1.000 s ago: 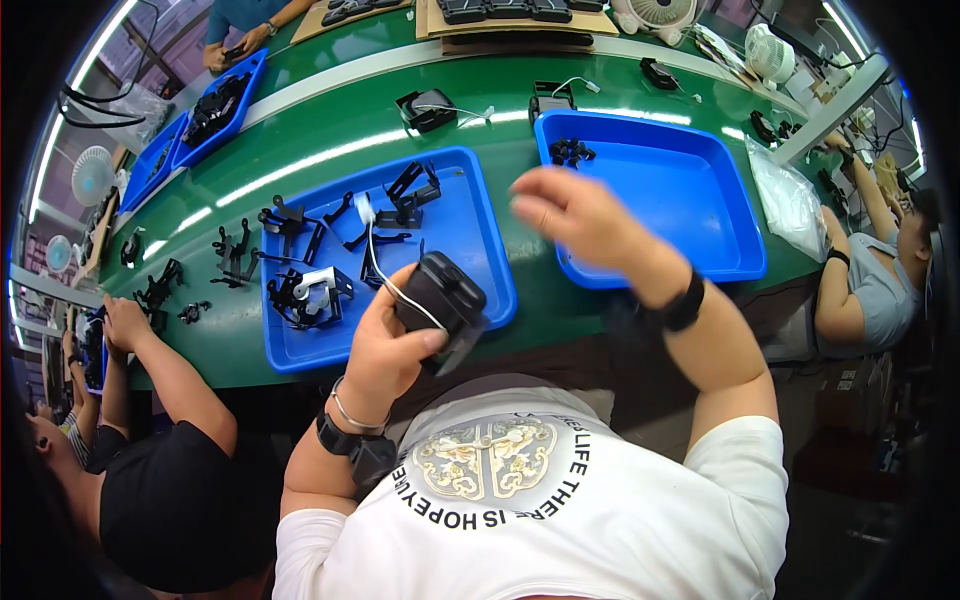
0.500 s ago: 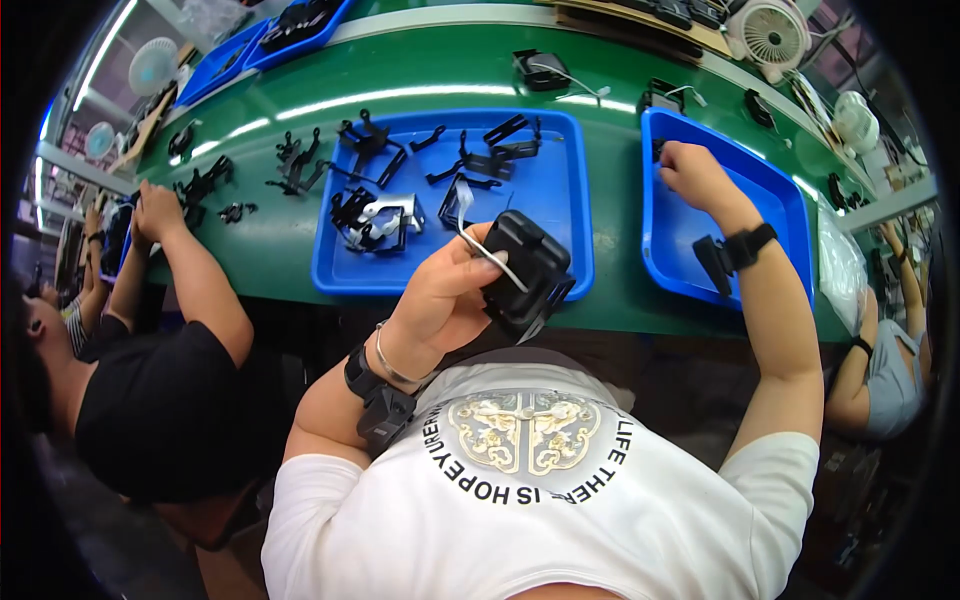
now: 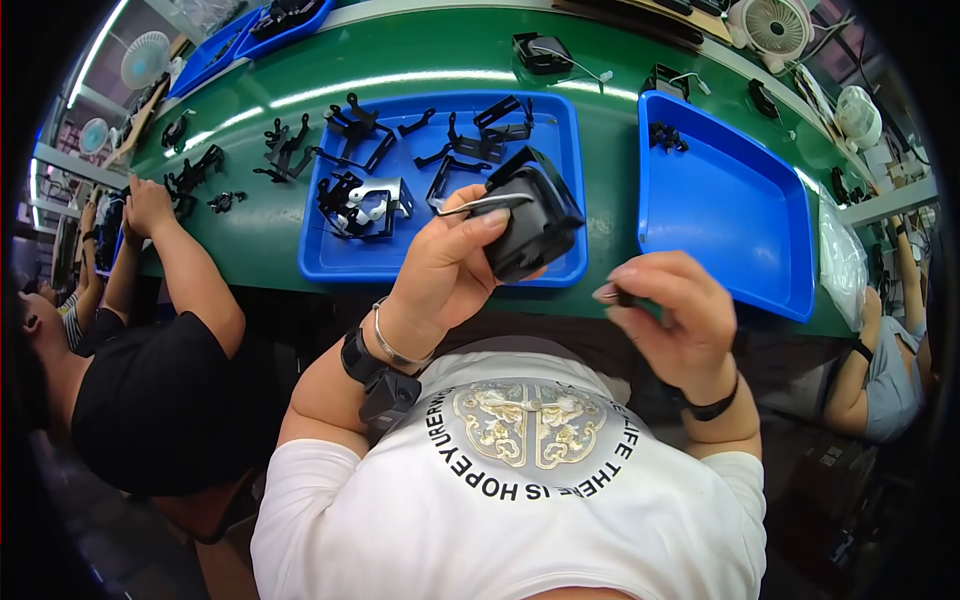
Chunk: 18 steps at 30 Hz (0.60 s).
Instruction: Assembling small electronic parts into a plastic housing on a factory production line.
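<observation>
My left hand is wrapped round a black box-shaped device, held tilted above the front edge of the left tray. A pale cable runs from the device past my thumb. My right hand is near the front corner of the right tray, with thumb and fingers pinching a small dark piece. Most of that piece is hidden by the fingers, so its kind cannot be made out.
Black brackets and one silvery bracket lie in the left blue tray. Small black parts sit in the back corner of the right blue tray. Similar cabled devices stand behind. A co-worker works at my left.
My right hand has come out of the right tray, back toward my body, with a small dark piece in its fingers. The device in my left hand has turned and risen slightly.
</observation>
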Motion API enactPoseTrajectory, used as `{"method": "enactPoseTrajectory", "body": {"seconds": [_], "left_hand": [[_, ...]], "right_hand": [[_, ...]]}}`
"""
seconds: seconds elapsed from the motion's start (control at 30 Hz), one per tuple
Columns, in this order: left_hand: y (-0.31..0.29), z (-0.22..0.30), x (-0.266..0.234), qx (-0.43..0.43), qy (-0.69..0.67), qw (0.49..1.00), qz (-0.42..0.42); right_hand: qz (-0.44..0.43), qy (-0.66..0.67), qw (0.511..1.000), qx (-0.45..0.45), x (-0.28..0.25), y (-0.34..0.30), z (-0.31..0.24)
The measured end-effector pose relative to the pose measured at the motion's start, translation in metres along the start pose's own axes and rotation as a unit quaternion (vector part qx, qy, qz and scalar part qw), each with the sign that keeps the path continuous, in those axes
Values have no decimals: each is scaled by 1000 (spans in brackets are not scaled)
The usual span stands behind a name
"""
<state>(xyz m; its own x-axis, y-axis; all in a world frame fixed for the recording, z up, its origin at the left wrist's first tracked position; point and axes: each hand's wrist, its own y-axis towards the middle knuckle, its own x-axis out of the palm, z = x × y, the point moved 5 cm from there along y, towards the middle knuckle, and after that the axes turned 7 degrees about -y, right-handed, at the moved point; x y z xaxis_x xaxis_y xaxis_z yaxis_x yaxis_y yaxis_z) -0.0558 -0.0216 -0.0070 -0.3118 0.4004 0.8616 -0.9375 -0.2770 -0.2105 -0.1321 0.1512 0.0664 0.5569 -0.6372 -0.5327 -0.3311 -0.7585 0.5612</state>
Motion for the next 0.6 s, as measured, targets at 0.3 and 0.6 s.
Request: {"method": "enactPoseTrajectory", "body": {"seconds": [0.3,0.6], "left_hand": [[0,-10,1,-6,60,998,-9],[2,-14,-17,-14,95,995,12]], "right_hand": [[119,-54,991,-32,32,1,16],[129,-93,986,-41,36,-4,24]]}}
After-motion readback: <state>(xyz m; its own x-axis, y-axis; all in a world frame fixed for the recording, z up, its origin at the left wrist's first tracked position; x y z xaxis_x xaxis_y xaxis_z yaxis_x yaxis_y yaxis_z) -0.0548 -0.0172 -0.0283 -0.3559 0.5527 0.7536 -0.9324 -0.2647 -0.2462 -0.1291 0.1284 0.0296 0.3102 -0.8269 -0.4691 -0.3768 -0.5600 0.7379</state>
